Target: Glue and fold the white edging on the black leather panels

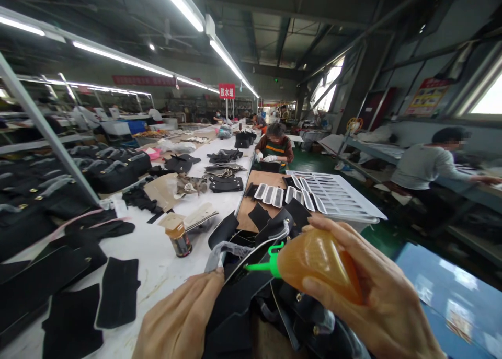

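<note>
My right hand [386, 296] is wrapped round a squeeze bottle [319, 262] of amber liquid, tilted on its side. Its green nozzle [261, 266] points left, with the tip at the pale-edged opening of a black bag [235, 307]. My left hand [182, 317] grips the rim of that bag just left of the nozzle tip; its thumb is hidden. Clear plastic wrap covers the bag's handle [231, 248]. Further black bag parts with gold-coloured fittings lie under my right hand.
A jar [181, 239] with brown contents stands left on the white table [157, 265], near black cut pieces [117, 292]. Ahead, white-framed strips [270, 195] lie on a brown board, beside a white slatted rack [333, 192]. A co-worker [274, 150] sits beyond; another person [421, 163] sits right.
</note>
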Tool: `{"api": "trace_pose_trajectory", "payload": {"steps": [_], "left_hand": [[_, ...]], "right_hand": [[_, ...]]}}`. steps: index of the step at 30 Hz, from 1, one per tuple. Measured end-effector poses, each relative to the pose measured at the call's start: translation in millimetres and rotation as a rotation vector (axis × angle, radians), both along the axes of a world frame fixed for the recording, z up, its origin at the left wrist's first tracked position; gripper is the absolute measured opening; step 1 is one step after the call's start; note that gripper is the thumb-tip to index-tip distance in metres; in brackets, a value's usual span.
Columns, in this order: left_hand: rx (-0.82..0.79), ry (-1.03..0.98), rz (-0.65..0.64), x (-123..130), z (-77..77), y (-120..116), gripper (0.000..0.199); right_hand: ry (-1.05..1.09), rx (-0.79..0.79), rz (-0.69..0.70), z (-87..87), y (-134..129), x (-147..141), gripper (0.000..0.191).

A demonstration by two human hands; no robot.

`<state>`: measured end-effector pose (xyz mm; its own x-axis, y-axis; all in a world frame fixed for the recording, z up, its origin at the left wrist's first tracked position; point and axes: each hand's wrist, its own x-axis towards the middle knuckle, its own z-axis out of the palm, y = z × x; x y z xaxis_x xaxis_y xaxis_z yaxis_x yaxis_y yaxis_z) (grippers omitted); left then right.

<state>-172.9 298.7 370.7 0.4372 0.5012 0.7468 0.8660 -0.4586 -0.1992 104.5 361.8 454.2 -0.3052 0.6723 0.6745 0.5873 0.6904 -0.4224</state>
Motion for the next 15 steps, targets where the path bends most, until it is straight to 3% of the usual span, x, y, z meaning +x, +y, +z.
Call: {"api": "trace_pose_trajectory", "payload": {"steps": [4,8,15], "left_hand": [[0.008,0.057,-0.031,0.4,5.2,0.3,0.039],[-0.041,0.03,0.004,5.0,11.9,-6.7,0.039],[0.029,0.003,-0.032,8.9,10.3,-3.1,0.036]], "right_hand": [[-0.019,-0.037,0.039,-0.3,-3.0,0.6,0.051],[-0.025,0.011,-0.008,6.0,0.1,-2.5,0.044],[-0.039,-0.086,0.043,3.9,-3.7,-2.9,0.048]]}}
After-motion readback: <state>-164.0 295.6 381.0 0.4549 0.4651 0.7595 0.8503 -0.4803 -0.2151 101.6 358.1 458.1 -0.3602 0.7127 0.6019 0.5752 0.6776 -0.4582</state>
